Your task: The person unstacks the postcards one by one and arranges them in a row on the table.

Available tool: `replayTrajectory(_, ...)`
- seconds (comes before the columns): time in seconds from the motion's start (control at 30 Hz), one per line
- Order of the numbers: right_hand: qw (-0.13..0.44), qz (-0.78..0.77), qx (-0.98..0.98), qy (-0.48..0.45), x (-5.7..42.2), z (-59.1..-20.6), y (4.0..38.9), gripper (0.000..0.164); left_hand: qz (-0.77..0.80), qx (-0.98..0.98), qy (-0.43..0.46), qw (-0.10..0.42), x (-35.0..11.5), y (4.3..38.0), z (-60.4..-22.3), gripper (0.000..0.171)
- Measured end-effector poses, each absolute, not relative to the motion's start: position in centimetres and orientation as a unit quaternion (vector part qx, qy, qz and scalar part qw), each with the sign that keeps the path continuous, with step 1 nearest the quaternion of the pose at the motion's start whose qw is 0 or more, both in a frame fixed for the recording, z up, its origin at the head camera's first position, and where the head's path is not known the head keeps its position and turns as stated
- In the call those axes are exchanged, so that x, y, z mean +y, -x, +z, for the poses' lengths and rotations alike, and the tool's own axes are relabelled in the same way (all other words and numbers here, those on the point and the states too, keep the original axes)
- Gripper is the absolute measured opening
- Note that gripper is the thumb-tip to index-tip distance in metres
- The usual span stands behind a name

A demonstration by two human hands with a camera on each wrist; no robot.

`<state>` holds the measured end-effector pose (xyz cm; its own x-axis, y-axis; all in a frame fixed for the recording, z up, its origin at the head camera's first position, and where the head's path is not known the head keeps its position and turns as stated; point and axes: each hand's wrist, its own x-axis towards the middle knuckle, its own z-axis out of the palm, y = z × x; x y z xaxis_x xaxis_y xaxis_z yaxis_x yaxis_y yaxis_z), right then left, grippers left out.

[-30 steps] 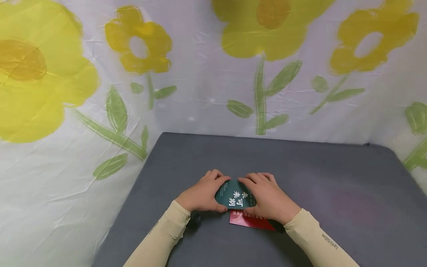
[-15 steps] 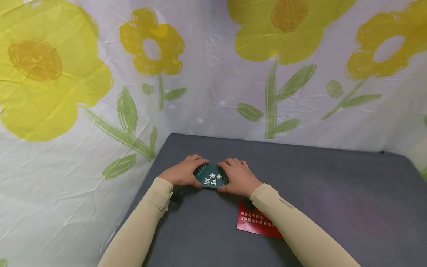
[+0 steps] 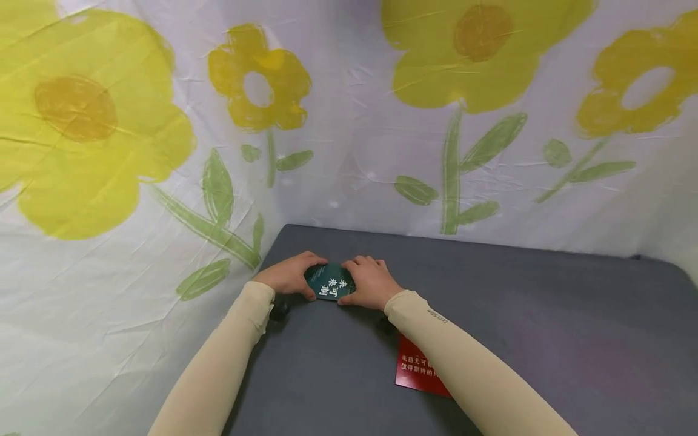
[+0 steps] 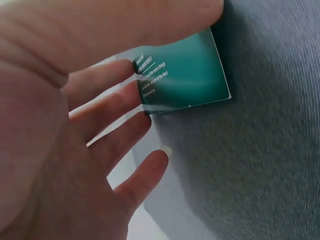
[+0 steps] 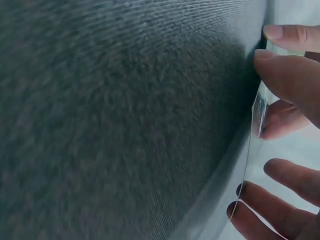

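A dark teal card (image 3: 329, 281) with white Chinese lettering is held between the left hand (image 3: 287, 274) and right hand (image 3: 373, 282), near the far left corner of the gray tabletop (image 3: 523, 321).

The green card (image 3: 329, 280), in the grip of the left hand (image 3: 291, 274) and right hand (image 3: 375, 283), has moved from just beside the red card (image 3: 415, 370) to well beyond it on its left, while the right sleeve (image 3: 477, 372) now hides the red card's right part.
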<state>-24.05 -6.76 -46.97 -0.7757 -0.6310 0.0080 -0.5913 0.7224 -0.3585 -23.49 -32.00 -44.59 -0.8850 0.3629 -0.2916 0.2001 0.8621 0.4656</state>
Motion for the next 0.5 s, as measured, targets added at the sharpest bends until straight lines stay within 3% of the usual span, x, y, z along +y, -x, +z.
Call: replayTrajectory(0.5, 0.077, -0.176, 0.928, 0.318, -7.4, -47.5, 24.0, 0.078, 0.242, 0.939, -0.146, 0.195, -33.1, 24.1, -45.5, 0.096)
